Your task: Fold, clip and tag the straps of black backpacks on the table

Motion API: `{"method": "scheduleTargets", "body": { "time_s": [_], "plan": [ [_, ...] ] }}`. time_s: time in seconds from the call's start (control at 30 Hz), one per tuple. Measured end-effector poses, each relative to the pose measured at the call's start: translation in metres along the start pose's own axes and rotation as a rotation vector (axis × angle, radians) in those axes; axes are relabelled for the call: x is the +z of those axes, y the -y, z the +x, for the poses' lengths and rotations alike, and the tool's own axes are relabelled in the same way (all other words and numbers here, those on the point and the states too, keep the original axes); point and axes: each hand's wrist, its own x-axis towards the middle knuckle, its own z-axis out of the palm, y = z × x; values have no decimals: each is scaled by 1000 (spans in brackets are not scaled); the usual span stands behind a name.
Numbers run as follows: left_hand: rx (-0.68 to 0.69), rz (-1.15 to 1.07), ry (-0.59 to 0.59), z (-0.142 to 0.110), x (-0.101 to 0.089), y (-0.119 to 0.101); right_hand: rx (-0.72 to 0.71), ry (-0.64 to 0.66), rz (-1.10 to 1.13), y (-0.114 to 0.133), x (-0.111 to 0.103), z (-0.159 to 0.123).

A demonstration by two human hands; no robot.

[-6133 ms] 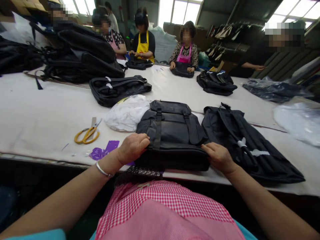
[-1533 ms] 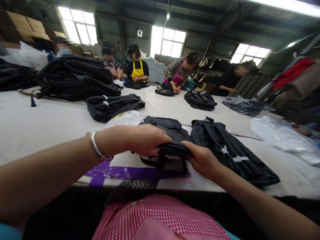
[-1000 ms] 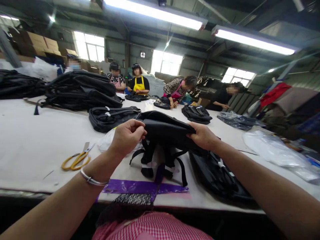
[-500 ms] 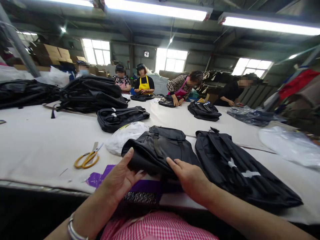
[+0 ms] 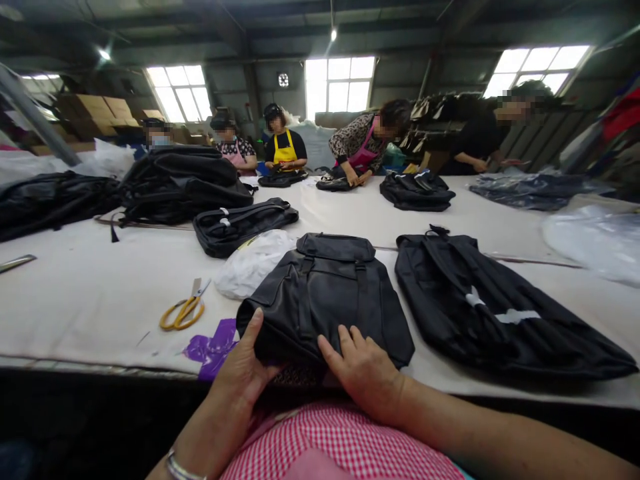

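Observation:
A black backpack [image 5: 335, 293] with a top flap and two front straps lies in front of me, its bottom end at the table's near edge. My left hand [image 5: 247, 363] grips its lower left corner, thumb on top and the other fingers partly hidden beneath. Resting on the lower front of the bag, my right hand [image 5: 363, 370] has its fingers spread and holds nothing. Purple plastic [image 5: 215, 348] shows beside my left hand. To the right lies another black backpack [image 5: 460, 307], straps up, with white wrapping on them.
Yellow-handled scissors [image 5: 183, 312] lie on the table [image 5: 100, 287] at left. White plastic [image 5: 255, 265] sits behind the backpack, near a smaller black bag [image 5: 245, 227]. Stacked black bags [image 5: 180, 187] stand farther left. Several people work across the table, one in a yellow apron [image 5: 285, 155].
The backpack's raised bottom end has come down, so its front shows more fully. My right hand has flattened onto it with fingers spread. The view has tilted downward.

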Motion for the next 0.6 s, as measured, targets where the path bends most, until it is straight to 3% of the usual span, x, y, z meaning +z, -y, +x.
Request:
{"method": "scheduleTargets", "body": {
  "time_s": [0.2, 0.4, 0.6],
  "plan": [
    [-25, 103, -118, 4, -12, 2, 2, -3, 44, 4, 9, -1],
    [9, 147, -62, 20, -16, 13, 5, -64, 63, 7, 19, -2],
    [17, -59, -31, 33, -18, 25, 24, -122, 94, 3, 22, -8]
  ]
}}
